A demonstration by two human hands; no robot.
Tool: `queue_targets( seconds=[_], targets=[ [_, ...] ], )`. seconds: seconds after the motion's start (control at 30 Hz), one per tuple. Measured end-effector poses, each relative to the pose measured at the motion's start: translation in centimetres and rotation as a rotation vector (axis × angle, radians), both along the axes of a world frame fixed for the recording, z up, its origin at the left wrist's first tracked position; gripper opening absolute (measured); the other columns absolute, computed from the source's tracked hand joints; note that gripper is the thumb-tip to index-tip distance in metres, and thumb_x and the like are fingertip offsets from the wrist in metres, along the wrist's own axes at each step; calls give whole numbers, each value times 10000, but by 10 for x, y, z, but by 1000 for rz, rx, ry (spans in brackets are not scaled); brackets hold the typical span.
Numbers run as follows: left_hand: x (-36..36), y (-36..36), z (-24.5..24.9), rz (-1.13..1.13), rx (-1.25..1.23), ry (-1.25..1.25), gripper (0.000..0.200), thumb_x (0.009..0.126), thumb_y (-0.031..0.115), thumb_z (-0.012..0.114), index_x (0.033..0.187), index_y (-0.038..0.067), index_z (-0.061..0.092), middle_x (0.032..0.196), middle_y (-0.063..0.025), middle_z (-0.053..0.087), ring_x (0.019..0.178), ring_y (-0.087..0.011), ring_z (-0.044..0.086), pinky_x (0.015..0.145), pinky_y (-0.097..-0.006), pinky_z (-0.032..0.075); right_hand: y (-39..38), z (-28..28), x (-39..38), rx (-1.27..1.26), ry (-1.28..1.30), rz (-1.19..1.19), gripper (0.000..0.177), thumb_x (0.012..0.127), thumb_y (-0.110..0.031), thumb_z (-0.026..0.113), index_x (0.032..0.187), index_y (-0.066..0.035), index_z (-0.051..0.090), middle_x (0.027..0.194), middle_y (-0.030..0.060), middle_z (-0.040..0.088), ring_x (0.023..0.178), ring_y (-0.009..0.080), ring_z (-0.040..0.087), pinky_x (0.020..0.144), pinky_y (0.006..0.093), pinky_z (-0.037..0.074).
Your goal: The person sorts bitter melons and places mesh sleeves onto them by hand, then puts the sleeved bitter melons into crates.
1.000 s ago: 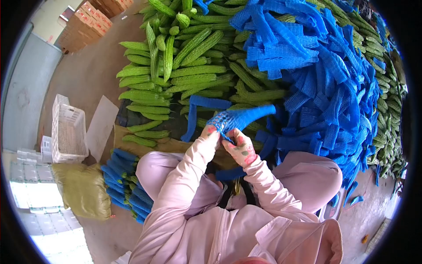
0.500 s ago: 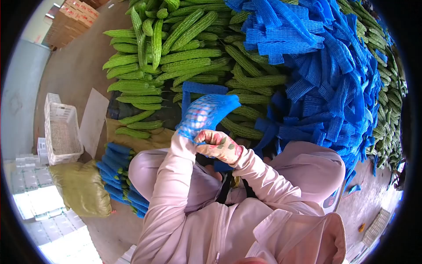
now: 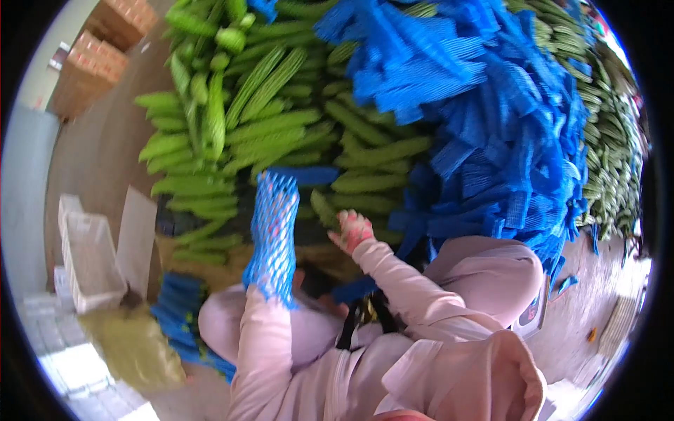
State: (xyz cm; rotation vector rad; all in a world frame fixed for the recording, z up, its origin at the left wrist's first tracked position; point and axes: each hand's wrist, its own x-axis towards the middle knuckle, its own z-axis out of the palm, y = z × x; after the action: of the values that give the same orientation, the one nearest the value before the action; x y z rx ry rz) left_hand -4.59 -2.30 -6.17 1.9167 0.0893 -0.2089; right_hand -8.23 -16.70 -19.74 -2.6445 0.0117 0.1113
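Observation:
A blue foam net sleeve (image 3: 281, 203) is pulled over my left hand (image 3: 272, 235) as far as the wrist. Through its mesh the hand looks stretched out, pointing away from me. My right hand (image 3: 352, 231), in a patterned glove, has its fingers apart. Its fingertips are right at the near end of a tilted bitter melon (image 3: 323, 209). Beyond my hands lies a wide heap of green bitter melons (image 3: 274, 133). A strip of blue netting (image 3: 309, 175) rests on them, just past the sleeve's far end.
A large pile of blue net sleeves (image 3: 505, 140) stands on the right, with more bitter melons (image 3: 607, 154) behind it. Netted bitter melons (image 3: 179, 316) lie by my left knee, near a yellowish sack (image 3: 133, 344) and a white crate (image 3: 95, 259). Cartons (image 3: 95, 67) stand farther back.
My right hand has let go of the sleeve at my left wrist and moved right to the bitter melons. The sleeve on my left hand now points straight ahead. The whole view has shifted.

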Motion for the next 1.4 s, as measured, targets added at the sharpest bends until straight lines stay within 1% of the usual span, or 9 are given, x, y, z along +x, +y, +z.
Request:
queue_targets(
  seconds=[0.4,0.47,0.53,0.6,0.63,0.8,0.93,1.1,1.4],
  targets=[
    [12,3,-5,-69,-63,-237,928,701,184,770,1419,2,211,1250,-185,482,1056,-273,558,936,-378,457,-35,1,-9,101,351,215,529,704,-274,678,1177,-85,535,1167,167,520,1076,336,527,902,423,439],
    [75,98,-180,-206,441,-413,930,772,304,727,1446,21,154,1254,-143,474,1039,-218,544,901,-324,459,-38,29,-14,194,242,163,562,678,-252,695,1189,-95,519,1147,167,515,1082,364,504,918,446,419],
    [9,10,7,-127,84,-423,530,784,232,707,1226,18,508,1136,-175,545,1034,-269,546,920,-368,461,-43,57,-12,196,-5,124,587,647,-215,700,1190,-106,509,1121,158,511,1087,365,486,920,457,403],
    [48,51,-38,-548,1018,-1294,571,752,266,704,1217,12,489,1178,-225,539,1154,-378,494,1015,-443,396,-50,72,-9,202,-102,95,566,636,-173,710,1165,-107,520,1084,155,518,1054,350,494,900,446,400],
    [58,58,-18,-869,879,-1259,289,698,218,718,914,40,644,1131,-209,585,1098,-384,519,1053,-467,333,-55,83,-11,197,-146,118,555,632,-142,701,1154,-103,515,1071,146,510,1010,342,504,869,447,410],
    [8,37,51,-663,664,-683,619,603,376,788,1103,46,634,1340,-141,467,1302,-411,318,1086,-477,272,-55,123,-8,250,-573,254,464,556,-56,661,1001,-102,542,938,112,532,908,330,537,792,423,452],
    [-14,46,95,-747,955,-907,604,574,369,814,1074,70,651,1316,-115,479,1243,-412,384,1065,-491,304,-62,153,10,106,-716,312,391,581,-74,636,967,-91,575,938,96,548,933,303,550,827,418,450],
    [-41,44,72,-474,-123,47,507,898,110,532,1353,-36,361,1381,-127,425,1271,-199,418,1106,-327,278,-71,157,25,-138,-779,507,167,695,-133,546,862,-131,536,883,45,516,948,229,535,897,390,421],
    [-57,-4,70,-759,348,-666,391,814,49,615,1201,31,558,1266,-164,529,1271,-267,422,1053,-365,366,-78,170,14,53,-717,126,592,625,-48,583,1211,-74,504,1261,176,455,1235,360,398,1029,449,340]
  ],
)
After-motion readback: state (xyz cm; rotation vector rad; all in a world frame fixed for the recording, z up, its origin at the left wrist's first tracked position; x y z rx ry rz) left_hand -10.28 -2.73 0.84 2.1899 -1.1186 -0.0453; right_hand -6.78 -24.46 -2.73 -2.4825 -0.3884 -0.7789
